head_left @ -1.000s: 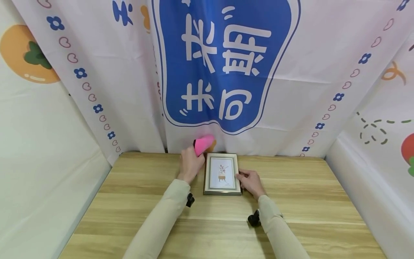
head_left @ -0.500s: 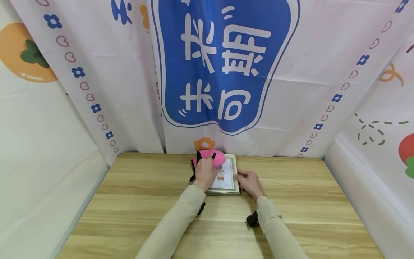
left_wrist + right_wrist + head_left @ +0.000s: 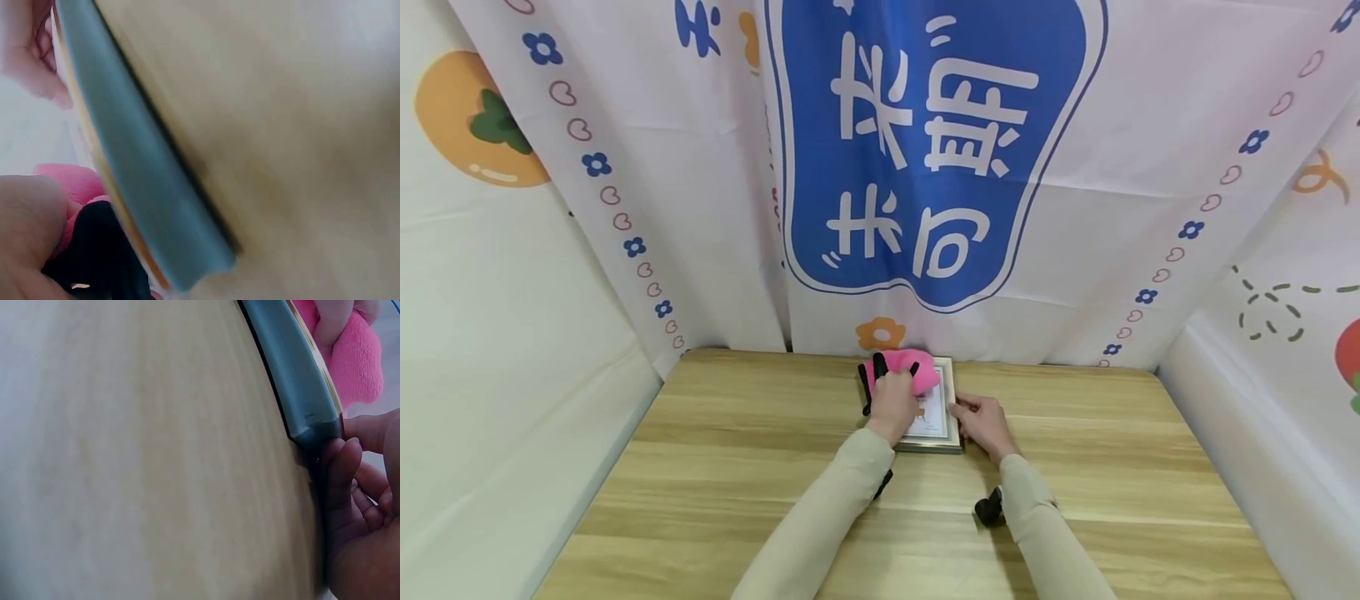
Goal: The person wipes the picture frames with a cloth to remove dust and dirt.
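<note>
A picture frame (image 3: pixel 951 417) with a pale silvery-gold border and a small plant print lies face up near the table's back edge. My left hand (image 3: pixel 893 407) grips a pink fleecy cloth (image 3: pixel 925 377) with black trim and holds it against the frame's upper left part, covering much of the print. My right hand (image 3: pixel 985 425) pinches the frame's right edge, thumb on top and fingers at the side. The right wrist view shows these fingers (image 3: pixel 344 469) at the frame's grey-green side (image 3: pixel 294 375). The cloth's black part (image 3: pixel 94 250) appears beneath my left hand in the left wrist view.
The wood-grain table (image 3: pixel 715 500) has its back edge against a white printed curtain (image 3: pixel 1090 250) with a blue panel. White padded walls (image 3: pixel 512 375) stand at both sides. A small black camera (image 3: pixel 991 507) is worn at the right wrist.
My left hand has brought the pink cloth from beyond the frame's upper left corner onto its face, then slightly to the right. My right hand stays at the frame's right edge.
</note>
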A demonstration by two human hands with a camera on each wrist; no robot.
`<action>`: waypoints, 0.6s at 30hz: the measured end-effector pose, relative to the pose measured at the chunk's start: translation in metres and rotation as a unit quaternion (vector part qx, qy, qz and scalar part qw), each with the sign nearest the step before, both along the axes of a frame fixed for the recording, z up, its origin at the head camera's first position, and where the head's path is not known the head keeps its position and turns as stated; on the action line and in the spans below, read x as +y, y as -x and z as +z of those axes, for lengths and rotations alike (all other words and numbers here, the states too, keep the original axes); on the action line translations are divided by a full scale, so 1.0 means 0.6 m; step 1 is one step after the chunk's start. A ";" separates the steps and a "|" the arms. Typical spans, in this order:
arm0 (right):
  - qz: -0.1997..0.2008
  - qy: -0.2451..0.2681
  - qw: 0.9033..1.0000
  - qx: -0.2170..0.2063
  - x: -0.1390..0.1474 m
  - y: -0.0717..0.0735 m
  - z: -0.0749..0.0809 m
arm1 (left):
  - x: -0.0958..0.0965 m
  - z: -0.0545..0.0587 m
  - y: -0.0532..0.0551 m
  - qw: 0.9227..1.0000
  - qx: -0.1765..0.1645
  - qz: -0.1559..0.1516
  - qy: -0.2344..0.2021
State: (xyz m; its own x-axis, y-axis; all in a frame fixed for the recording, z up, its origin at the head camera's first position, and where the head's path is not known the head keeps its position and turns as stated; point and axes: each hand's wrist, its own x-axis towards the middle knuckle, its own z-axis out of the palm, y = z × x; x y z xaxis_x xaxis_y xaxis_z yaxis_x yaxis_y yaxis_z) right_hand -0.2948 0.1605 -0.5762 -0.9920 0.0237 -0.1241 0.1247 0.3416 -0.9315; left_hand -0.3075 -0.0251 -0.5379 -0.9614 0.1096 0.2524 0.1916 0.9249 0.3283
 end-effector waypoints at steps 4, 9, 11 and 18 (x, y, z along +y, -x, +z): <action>0.001 0.005 1.000 0.001 0.001 0.000 0.000 | 0.009 -0.005 0.001 1.000 -0.006 0.009 0.018; -0.007 0.000 1.000 0.003 0.002 0.001 0.002 | 0.015 -0.006 0.003 1.000 -0.002 0.009 0.015; -0.007 -0.001 1.000 0.003 0.002 0.003 0.001 | 0.016 -0.006 0.002 1.000 0.006 0.011 0.012; -0.003 -0.001 1.000 0.003 -0.002 0.002 0.000 | 0.021 -0.007 -0.004 0.999 0.032 0.015 -0.014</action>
